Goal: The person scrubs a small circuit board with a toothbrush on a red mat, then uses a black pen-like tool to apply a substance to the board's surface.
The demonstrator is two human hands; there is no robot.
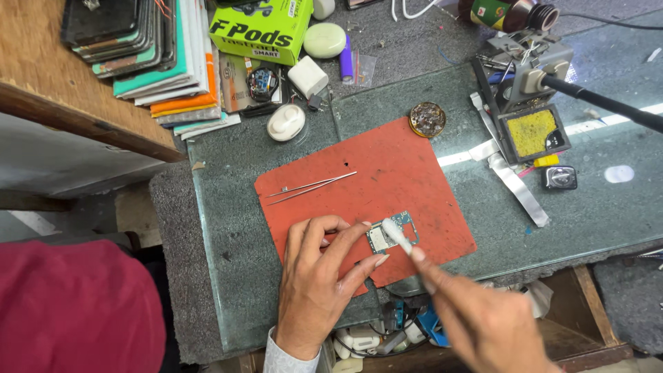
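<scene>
Small circuit board (391,232) light, stiff, fragile, best pinched at edges; left hand (314,276) pinning it on red mat (387,173), right hand (483,324) gripping white brush (397,233).

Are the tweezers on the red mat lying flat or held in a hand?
Lying flat: the tweezers rest on the red mat, apart from both hands.
</scene>
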